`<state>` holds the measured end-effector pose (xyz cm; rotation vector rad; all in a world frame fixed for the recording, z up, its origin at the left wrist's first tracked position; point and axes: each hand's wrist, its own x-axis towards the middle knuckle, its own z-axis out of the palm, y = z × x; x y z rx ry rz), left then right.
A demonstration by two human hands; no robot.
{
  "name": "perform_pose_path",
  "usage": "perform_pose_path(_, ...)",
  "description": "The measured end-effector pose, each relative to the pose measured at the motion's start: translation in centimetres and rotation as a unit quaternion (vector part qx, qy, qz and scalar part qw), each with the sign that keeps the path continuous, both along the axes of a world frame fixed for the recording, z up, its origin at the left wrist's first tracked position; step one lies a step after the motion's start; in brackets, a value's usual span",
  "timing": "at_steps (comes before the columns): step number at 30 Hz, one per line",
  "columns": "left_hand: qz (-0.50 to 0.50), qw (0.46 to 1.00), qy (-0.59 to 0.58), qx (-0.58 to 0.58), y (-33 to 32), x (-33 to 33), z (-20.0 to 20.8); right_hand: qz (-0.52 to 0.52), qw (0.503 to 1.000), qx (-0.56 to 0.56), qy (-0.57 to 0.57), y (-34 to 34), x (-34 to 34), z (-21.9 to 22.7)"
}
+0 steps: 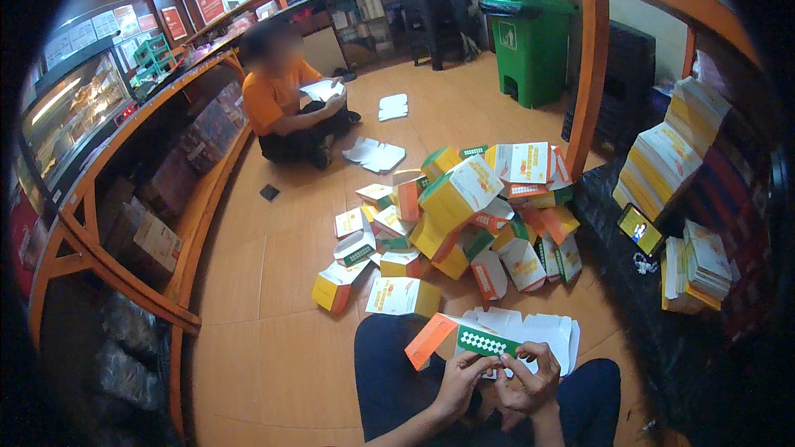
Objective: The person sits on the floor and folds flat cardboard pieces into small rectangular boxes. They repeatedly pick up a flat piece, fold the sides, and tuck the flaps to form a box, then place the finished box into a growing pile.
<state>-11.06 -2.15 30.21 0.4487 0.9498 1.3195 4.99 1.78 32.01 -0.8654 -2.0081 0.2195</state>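
A tan tiled floor (273, 348) carries a heap of folded cartons (464, 215), flat white sheets (377, 153), and a green bin (530, 50).

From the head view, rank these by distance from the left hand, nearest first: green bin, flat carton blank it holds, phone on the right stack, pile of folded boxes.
1. Flat carton blank, in the left hand.
2. Pile of folded boxes, ahead on the floor.
3. Phone, to the right.
4. Green bin, far back.

Hands (497, 381) folding flat carton (472, 338)
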Motion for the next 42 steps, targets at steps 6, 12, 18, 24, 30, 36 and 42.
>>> perform_pose_path(6, -0.01, 0.993, -0.119, -0.007, 0.5, 0.0, 0.5, 0.003, 0.984, -0.076, 0.163, 0.6, -0.7, -1.3)
perform_pose_path(12, 0.022, 0.953, -0.301, -0.038, 1.4, -2.0, 0.3, -0.144, 0.971, -0.096, 0.166, 0.6, 0.8, -1.5)
perform_pose_path(18, -0.077, 0.983, 0.15, 0.075, 1.9, 0.4, 1.0, -0.151, 0.988, -0.002, 0.045, -1.0, -0.8, 0.3)
perform_pose_path(24, -0.046, 0.963, 0.25, 0.093, 2.1, -1.7, 2.6, -0.084, 0.988, -0.066, 0.11, -0.5, -1.8, 0.8)
perform_pose_path(30, 0.214, 0.83, 0.459, 0.234, 1.8, -1.0, 2.5, -0.016, 0.952, -0.218, 0.216, -0.7, -0.7, 2.0)
perform_pose_path(36, 0.27, 0.79, 0.474, 0.281, 0.9, -0.1, 1.9, 0.071, 0.902, -0.28, 0.321, -0.3, -1.9, 1.6)
perform_pose_path(42, 0.238, 0.846, 0.406, 0.249, 0.2, 0.4, 1.2, 0.053, 0.915, -0.261, 0.304, -0.3, -3.1, 1.3)
